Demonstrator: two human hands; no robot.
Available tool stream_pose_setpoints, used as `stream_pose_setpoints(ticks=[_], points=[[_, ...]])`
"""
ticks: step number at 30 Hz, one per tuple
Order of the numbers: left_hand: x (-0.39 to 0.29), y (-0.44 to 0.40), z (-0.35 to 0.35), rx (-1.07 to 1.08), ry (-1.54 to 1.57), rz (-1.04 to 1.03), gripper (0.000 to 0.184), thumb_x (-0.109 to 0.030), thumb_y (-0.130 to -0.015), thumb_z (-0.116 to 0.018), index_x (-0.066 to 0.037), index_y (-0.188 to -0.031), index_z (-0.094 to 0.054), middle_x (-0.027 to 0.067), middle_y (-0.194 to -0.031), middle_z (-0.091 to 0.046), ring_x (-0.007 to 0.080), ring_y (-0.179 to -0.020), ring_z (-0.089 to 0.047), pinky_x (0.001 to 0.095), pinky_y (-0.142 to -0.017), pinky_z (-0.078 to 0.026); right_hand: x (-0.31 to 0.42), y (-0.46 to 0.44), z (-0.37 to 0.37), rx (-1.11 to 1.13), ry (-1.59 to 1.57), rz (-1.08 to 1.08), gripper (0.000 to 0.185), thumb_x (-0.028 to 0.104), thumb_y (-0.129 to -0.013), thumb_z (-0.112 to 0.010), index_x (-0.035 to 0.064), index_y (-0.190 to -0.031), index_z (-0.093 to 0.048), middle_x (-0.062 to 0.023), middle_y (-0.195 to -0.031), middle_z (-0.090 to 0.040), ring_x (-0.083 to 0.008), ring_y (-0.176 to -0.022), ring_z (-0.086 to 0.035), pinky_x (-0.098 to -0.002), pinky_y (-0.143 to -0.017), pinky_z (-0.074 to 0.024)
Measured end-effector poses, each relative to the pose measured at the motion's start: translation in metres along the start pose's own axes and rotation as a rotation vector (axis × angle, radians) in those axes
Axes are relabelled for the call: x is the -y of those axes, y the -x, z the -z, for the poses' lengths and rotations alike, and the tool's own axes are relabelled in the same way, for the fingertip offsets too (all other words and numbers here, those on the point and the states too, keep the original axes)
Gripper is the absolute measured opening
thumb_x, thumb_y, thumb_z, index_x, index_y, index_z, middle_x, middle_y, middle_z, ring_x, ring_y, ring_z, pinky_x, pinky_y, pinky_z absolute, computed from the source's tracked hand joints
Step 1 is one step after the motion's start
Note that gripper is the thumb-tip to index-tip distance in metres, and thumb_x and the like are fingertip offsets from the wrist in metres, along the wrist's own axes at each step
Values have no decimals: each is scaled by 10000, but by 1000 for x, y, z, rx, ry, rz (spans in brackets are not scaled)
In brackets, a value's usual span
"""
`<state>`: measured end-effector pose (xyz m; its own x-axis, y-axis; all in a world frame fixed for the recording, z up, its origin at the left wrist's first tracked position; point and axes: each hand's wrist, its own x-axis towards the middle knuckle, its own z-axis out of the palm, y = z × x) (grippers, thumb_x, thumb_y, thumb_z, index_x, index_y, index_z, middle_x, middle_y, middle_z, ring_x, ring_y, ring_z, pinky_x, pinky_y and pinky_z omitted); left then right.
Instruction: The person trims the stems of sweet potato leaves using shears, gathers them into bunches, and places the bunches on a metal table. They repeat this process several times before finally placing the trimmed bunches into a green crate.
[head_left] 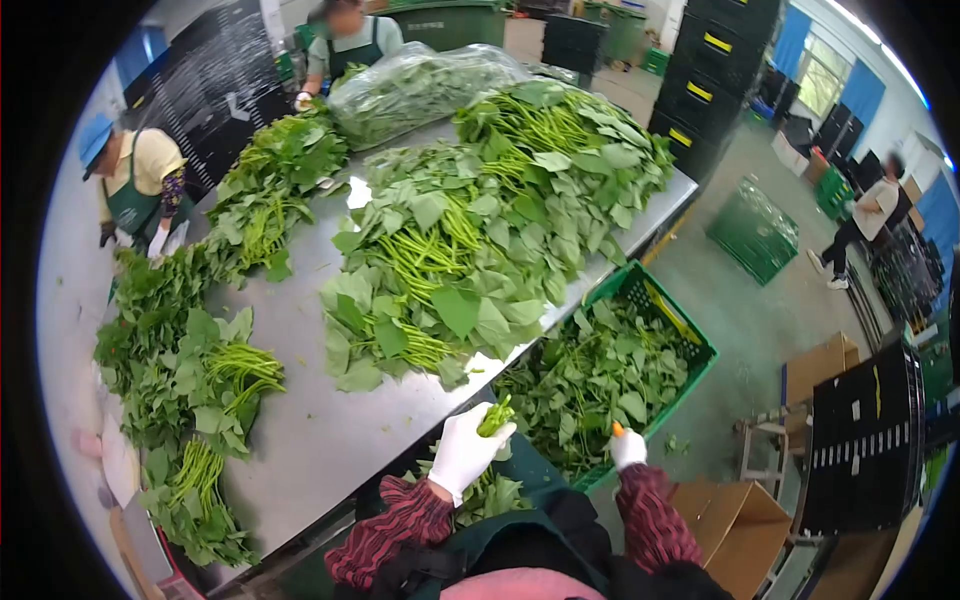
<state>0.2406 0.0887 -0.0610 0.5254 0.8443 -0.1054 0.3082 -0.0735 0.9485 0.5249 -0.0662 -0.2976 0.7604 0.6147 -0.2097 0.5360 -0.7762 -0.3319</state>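
In a white glove, my left hand (466, 452) is closed around a bunch of leafy greens (495, 418), with the cut stem ends pointing up and leaves hanging below the fist. My right hand (629, 449), gloved too, is closed on a small orange object (617, 430) that sticks out of the top of the fist; its kind is not clear. Between and beyond the hands, a green crate (683, 320) holds loose leafy stems (600, 370). On the metal table (330, 430) lies a large pile of bundled greens (480, 230), stems grouped together.
More bundles (190, 390) line the table's left edge. A clear plastic bag of greens (420, 90) lies at the back. Two co-workers (145, 175) stand across the table; another person (875, 215) is at the right. A cardboard box (735, 530) and black crates (865, 430) stand at my right.
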Motion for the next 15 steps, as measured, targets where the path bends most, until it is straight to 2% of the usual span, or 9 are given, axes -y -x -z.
stream_pose_setpoints(ticks=[2, 4, 6, 7, 8, 10, 12, 13, 15], points=[[-2, -2, 1, 51, 58, 51, 132, -93, -798, -664, 0, -816, -572, -18, -583, -525, 47, -508, -464, 211, -483, -390, 23, 14, 35, -130, 43, 132, 240, 290, -801, -583, 52, -783, -610, -198, -689, -626, -372, -668, -620, -452, -619, -496], [4, -3, -5, 111, 166, 98, 174, -144, -802, -665, 3, -851, -585, 32, -623, -574, 64, -548, -496, 243, -521, -417, 74, 27, 66, -131, -152, 185, 265, 317, -801, -602, 55, -772, -579, -194, -694, -618, -367, -673, -616, -435, -594, -483], [5, -3, -6, 116, 213, 95, 161, -143, -808, -663, -6, -843, -585, 11, -648, -582, 59, -552, -491, 231, -520, -411, 126, 51, 97, -118, -469, 337, 285, 299, -805, -637, 24, -866, -592, -194, -721, -609, -356, -619, -594, -389, -562, -467], [8, -3, -4, 159, 224, 106, 163, -147, -809, -663, -8, -841, -585, 7, -648, -580, 55, -553, -489, 225, -521, -409, 143, 56, 102, 42, -638, 341, 281, 273, -802, -659, 27, -924, -601, -138, -704, -624, -291, -587, -598, -353, -568, -468], [10, -1, 2, 193, 232, 119, 164, -151, -810, -663, -10, -838, -585, 3, -649, -578, 51, -555, -488, 219, -523, -407, 175, 75, 137, 366, -904, 204, 375, 283, -760, -706, 34, -1018, -594, -87, -753, -640, -206, -627, -599, -324, -602, -473], [1, 4, 8, 187, 124, 107, 129, -105, -801, -664, -18, -859, -588, -10, -723, -590, 58, -620, -510, 229, -564, -434, 202, 90, 154, 551, -901, 406, 560, 303, -694, -763, 38, -1141, -555, -76, -856, -649, -173, -730, -615, -311, -671, -491], [33, 6, -10, -6, 161, -271, 132, -84, -788, -641, -6, -881, -591, 10, -736, -624, 115, -647, -567, 279, -609, -473, 232, 108, 152, 233, -741, 903, 696, 314, -633, -799, 33, -1204, -517, -108, -958, -640, -181, -814, -625, -297, -744, -495], [34, 12, -13, -78, 144, -310, 146, -75, -785, -619, -6, -910, -594, 55, -761, -639, 171, -687, -602, 300, -641, -484, 241, 119, 153, 166, -615, 853, 714, 318, -625, -804, 28, -1208, -511, -110, -1010, -631, -189, -895, -619, -295, -806, -484], [26, 17, -9, -127, -63, -257, 191, -66, -789, -575, -9, -970, -598, 145, -818, -644, 265, -775, -637, 327, -690, -495, 251, 122, 135, 162, -734, 702, 425, 220, -699, -767, 0, -1006, -571, -84, -861, -646, -125, -751, -594, -265, -707, -489]])
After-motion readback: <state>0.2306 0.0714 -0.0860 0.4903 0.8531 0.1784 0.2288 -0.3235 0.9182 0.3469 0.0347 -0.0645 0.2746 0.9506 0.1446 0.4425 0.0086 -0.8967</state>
